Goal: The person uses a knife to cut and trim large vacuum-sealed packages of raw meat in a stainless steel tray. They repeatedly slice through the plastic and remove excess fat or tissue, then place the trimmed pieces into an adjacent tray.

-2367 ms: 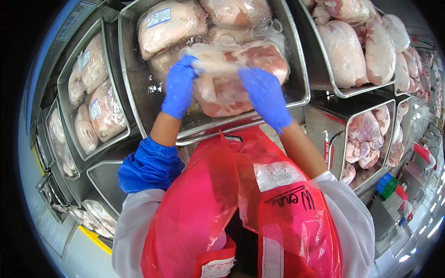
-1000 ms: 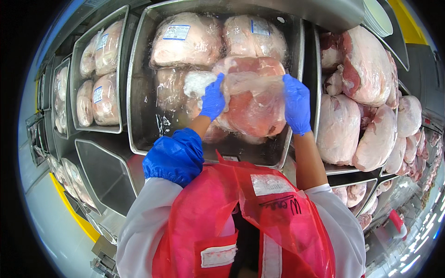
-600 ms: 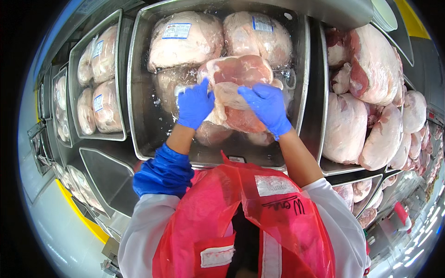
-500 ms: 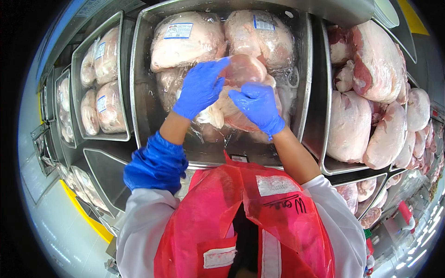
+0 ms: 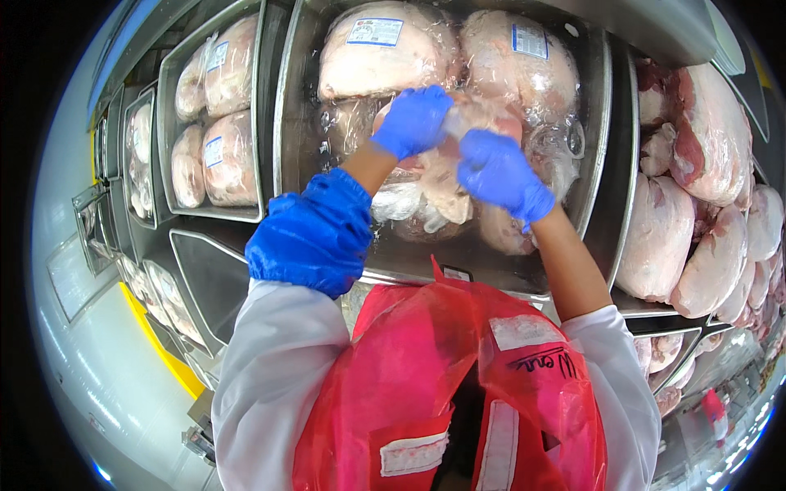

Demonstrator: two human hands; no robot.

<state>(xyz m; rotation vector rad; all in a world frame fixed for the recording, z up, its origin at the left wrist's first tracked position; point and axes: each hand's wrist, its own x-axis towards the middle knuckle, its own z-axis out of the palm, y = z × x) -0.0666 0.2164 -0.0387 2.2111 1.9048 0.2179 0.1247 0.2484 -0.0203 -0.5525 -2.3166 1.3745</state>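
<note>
Both my hands wear blue gloves over a large metal tub [image 5: 602, 155]. Between them lies a pale pink piece of raw meat [image 5: 491, 113], partly blurred by motion. The fingers of my left hand [image 5: 413, 121] are curled closed at its left side. My right hand [image 5: 501, 176] is closed in a fist at its near right side. A pale flap of meat [image 5: 444, 188] hangs toward me below the hands. Crumpled clear plastic [image 5: 396, 201] sits beside this flap. Two bagged meat pieces with labels, a left one [image 5: 385, 61] and a right one [image 5: 520, 69], lie behind my hands.
On the left stands a metal tray [image 5: 260, 164] of bagged, labelled meat. Large unwrapped meat pieces [image 5: 647, 237] fill a tub on the right. A metal fixture [image 5: 647, 29] overhangs the far right corner of my tub. A yellow strip [image 5: 164, 348] runs along the lower left.
My left hand has gone from fingers stretched over the meat to curled closed. The whole view has shifted, so the tub sits farther right. The pale flap hangs more plainly below my hands.
</note>
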